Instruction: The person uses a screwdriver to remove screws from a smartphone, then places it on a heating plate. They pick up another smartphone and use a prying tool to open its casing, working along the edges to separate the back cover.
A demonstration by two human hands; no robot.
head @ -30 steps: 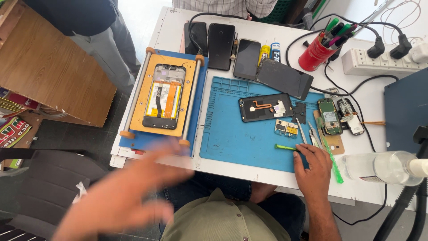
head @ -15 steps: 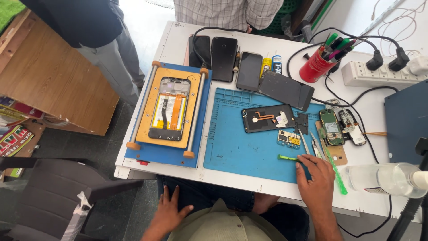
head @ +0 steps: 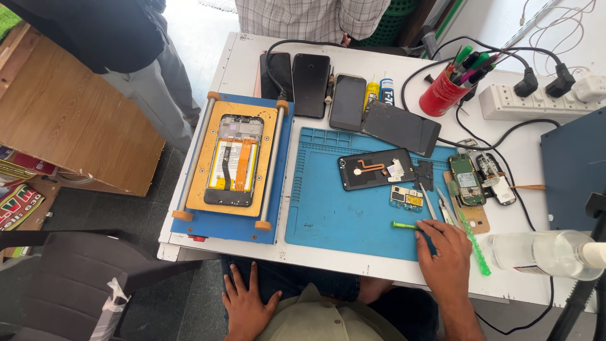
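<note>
My left hand [head: 245, 304] rests flat on my thigh below the table edge, fingers spread, holding nothing. My right hand [head: 444, 251] lies on the front right corner of the blue work mat [head: 341, 215], fingers touching a small green tool [head: 403, 225] and near metal tweezers [head: 428, 202]. An opened phone back [head: 375, 169] and a small circuit board [head: 406, 197] lie on the mat just beyond it. Left of the mat, an opened phone [head: 233, 160] sits in an orange and blue clamp fixture [head: 235, 165].
Several black phones [head: 310, 84] lie at the back of the white table [head: 240, 63]. A red pen cup [head: 442, 95], a power strip [head: 536, 104], a clear spray bottle [head: 546, 254] and a green pry stick [head: 475, 243] are at the right. Two other people stand beyond the table.
My left hand dropped from a blurred sweep in front of the camera down onto my thigh. The view moved closer to the table. My right hand stayed by the green tool.
</note>
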